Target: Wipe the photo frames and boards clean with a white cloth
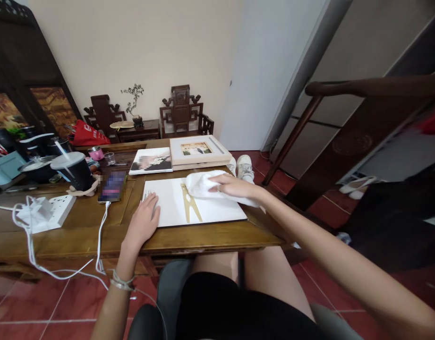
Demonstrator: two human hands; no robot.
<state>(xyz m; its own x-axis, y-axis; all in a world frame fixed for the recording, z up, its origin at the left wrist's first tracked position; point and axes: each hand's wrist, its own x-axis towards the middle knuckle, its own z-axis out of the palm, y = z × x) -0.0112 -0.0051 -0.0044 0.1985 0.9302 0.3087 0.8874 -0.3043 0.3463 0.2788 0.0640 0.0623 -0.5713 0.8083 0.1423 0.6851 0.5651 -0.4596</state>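
Observation:
A flat white panel [171,208], perhaps a book or album cover, lies near the table's front edge. It bears a gold design [189,204] shaped like a pair of legs or a clothespin. Flat on the panel's left edge rests my left hand [146,216], fingers stretched out and holding nothing. My right hand [234,185] grips a bunched white cloth [201,184], pressed on the panel's upper part beside the top of the design. The cloth hides some of the panel's far edge, and its loose end trails under my right wrist.
Behind the panel are a framed picture in a box [199,152] and a photo book [151,160]. On the left sit a phone [113,186] on a cable, a drink cup [75,171] and a power strip [61,211]. A wooden chair [295,137] stands right.

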